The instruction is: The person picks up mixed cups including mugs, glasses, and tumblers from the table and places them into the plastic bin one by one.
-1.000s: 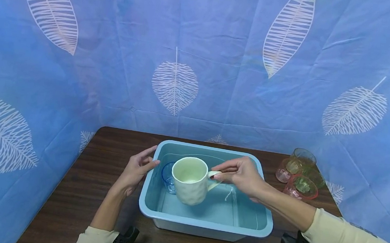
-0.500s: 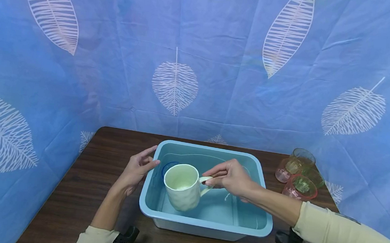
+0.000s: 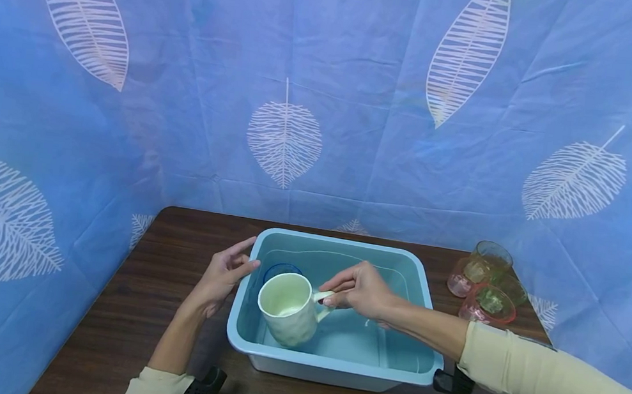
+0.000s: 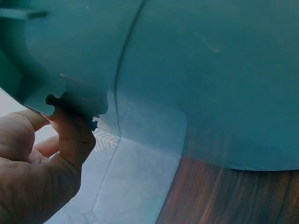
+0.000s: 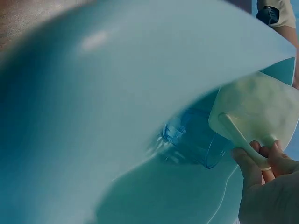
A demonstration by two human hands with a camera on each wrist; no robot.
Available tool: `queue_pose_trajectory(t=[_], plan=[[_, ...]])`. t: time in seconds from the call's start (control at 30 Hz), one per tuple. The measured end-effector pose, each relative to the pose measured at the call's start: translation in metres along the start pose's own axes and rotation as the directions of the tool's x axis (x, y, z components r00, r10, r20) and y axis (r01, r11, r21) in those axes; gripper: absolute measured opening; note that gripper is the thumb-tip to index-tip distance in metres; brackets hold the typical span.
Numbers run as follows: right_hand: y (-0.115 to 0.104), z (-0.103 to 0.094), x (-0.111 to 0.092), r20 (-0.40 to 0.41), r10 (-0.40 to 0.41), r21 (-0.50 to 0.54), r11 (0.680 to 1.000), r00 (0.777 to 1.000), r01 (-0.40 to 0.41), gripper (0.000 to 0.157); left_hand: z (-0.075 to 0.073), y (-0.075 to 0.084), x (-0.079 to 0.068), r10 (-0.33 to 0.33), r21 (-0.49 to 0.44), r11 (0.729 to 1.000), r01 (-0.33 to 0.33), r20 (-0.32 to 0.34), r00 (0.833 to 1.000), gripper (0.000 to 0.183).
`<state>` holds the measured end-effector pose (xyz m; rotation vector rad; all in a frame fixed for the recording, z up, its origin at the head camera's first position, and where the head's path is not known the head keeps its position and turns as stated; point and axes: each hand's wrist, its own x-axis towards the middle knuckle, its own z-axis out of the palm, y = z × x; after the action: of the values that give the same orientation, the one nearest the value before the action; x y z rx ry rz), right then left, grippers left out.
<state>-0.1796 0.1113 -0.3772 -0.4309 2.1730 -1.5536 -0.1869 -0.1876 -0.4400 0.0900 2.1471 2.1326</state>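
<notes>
A pale green mug [image 3: 289, 326] with a dimpled side hangs over the left part of the light blue plastic basin [image 3: 333, 363], tilted slightly. My right hand [image 3: 362, 293] pinches its handle [image 5: 238, 135] between thumb and fingers. Behind the mug, inside the basin, is a clear blue glass [image 5: 198, 140]; in the head view the mug covers most of it. My left hand [image 3: 221, 282] holds the basin's left rim, with the thumb on top. The left wrist view shows those fingers [image 4: 70, 140] bent against the rim. Whether the mug touches the basin floor I cannot tell.
At the table's back right corner stand a pink glass [image 3: 461, 278], a yellowish glass [image 3: 494, 259], a red-rimmed glass [image 3: 486, 305] and a green one [image 3: 514, 288], close together. The dark wooden table [image 3: 125, 305] ends against a blue leaf-patterned cloth [image 3: 346, 129].
My right hand has carried the mug left, toward the near left part of the basin, and lower. The mug now hides more of the blue glass. My left hand stays at the rim.
</notes>
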Motion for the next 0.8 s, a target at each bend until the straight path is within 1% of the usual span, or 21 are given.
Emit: queue_pose_trajectory(t=[0.17,0.43,0.8], plan=[[0.001,0.003,0.002,0.010,0.024,-0.006,1.000,1.000,-0.023,0.016,0.000,0.000,0.000,-0.004,0.011,1.000,0.004,0.000,1.000,0.060],[0.001,0.007,0.003,0.017,0.036,-0.018,0.999,0.999,-0.035,0.016,0.000,0.000,0.000,-0.010,0.006,1.000,0.010,-0.003,1.000,0.060],[-0.017,0.002,0.005,0.023,0.004,-0.060,0.998,1.000,-0.003,0.016,-0.001,0.000,0.001,0.002,0.008,1.000,-0.002,-0.007,1.000,0.062]])
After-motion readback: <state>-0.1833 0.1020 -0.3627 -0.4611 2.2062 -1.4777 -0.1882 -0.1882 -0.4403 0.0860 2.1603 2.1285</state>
